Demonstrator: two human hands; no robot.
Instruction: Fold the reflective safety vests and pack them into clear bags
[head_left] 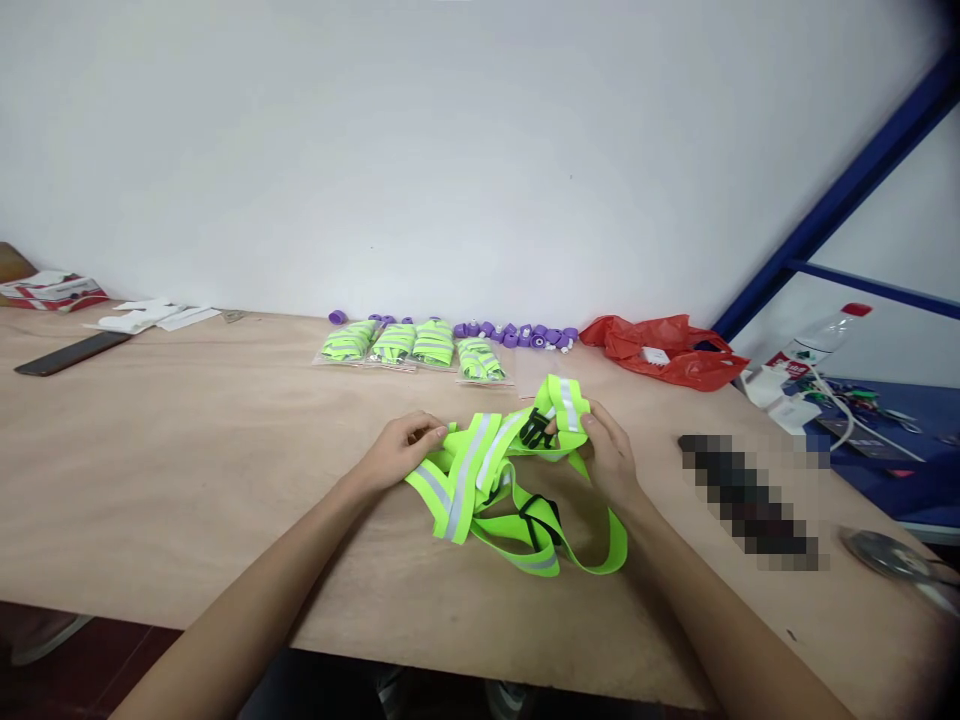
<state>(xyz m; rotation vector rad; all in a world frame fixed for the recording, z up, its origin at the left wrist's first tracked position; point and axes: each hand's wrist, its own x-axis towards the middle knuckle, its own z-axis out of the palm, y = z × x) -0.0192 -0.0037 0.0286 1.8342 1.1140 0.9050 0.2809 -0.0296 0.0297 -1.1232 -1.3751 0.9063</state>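
At frame centre my left hand (pixel 401 447) and right hand (pixel 609 455) pinch a loose reflective vest (pixel 499 480) on the counter (pixel 187 470), four packed vests (pixel 411 347) already lined up behind.

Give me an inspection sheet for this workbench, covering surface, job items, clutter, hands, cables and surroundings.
Surface: plywood table, bare in front.
Job's things: neon reflective strap vest with black buckle, loose on table.
Clutter: four bagged vests, purple caps, red bag, bottle, dark flat bar.
Grippers: left hand and right hand each grip the vest.
Cables: white cable at right.
Surroundings: white wall, blue frame.
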